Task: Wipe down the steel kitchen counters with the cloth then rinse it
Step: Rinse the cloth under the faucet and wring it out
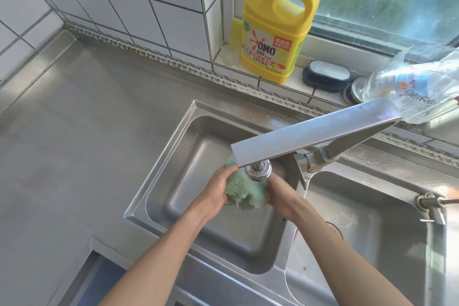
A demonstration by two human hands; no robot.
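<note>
A bunched green cloth (242,190) is held over the left sink basin (188,156), right under the round faucet head (257,172). My left hand (217,194) grips the cloth's left side and my right hand (280,196) grips its right side. The flat steel faucet spout (310,135) reaches across from the right and hides part of the cloth. Whether water is running I cannot tell. The steel counter (82,126) spreads out to the left of the sink.
A yellow detergent jug with a red pump (275,30) stands on the tiled window ledge, beside a dark scrub brush (325,76) and a clear plastic bag (417,84). A second basin (372,226) lies to the right, with a small tap (431,206) at its edge.
</note>
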